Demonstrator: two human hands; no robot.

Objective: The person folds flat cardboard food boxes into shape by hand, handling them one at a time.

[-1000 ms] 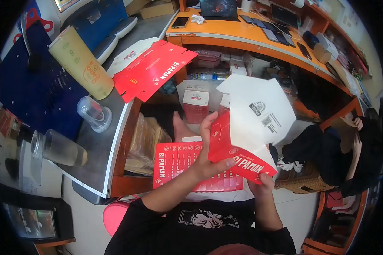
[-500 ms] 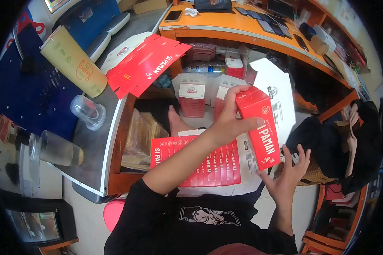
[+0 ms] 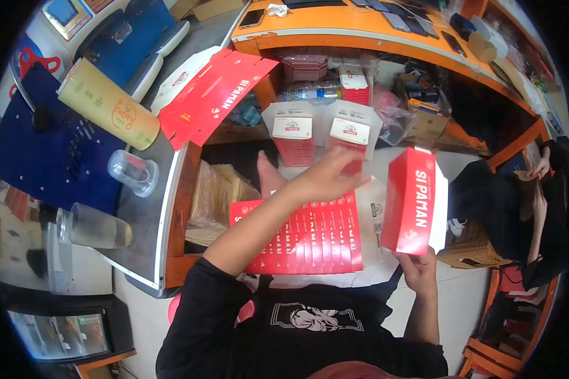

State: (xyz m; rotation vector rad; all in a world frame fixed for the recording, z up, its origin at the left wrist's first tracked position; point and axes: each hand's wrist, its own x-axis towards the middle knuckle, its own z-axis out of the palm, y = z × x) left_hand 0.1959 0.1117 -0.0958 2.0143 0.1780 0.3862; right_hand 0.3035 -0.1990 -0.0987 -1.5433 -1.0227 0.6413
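Observation:
My right hand grips the lower end of a red and white carton marked SI PAMAN, which stands upright with its white flap behind it. My left hand is empty, fingers apart, left of that carton and in front of a stack of folded cartons on the floor. Beneath my left forearm a fanned row of flat red cartons lies on white sheets. A second stack of cartons stands farther left.
Flat red cartons overhang the grey table's edge, near a yellow cup and clear cups. An orange desk spans the back. Another person's hands are at the right, above a wicker basket.
My left hand has let go of the carton and moved left. My right hand, open and free half a second ago, has taken hold of the carton's lower end.

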